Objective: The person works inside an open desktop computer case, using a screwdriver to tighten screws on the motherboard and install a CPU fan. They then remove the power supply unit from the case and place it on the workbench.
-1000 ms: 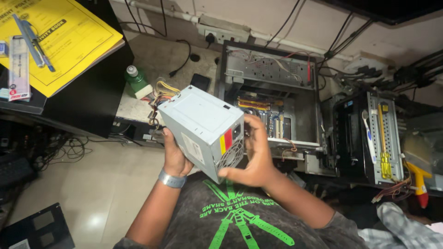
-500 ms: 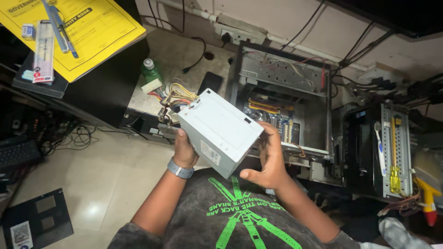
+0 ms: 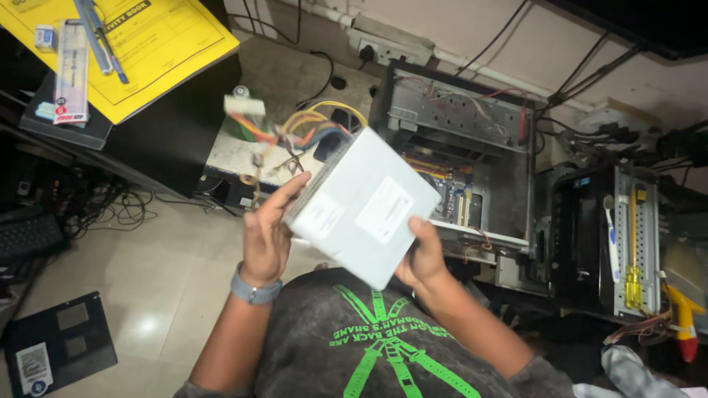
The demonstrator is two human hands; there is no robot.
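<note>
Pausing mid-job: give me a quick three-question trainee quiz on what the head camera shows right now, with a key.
1. True or false: both hands grip the grey power supply box clear of the floor.
2. Which lies on the yellow folder at top left? A) a blue pen B) a hammer C) a cup
3. Fill in: the bundle of coloured wires on the box ends in a white ____.

Key
1. True: the left hand holds its left edge, the right hand its lower right edge.
2. A: the blue pen.
3. Connector, blurred in this view; behind it stands the open computer case.
</note>
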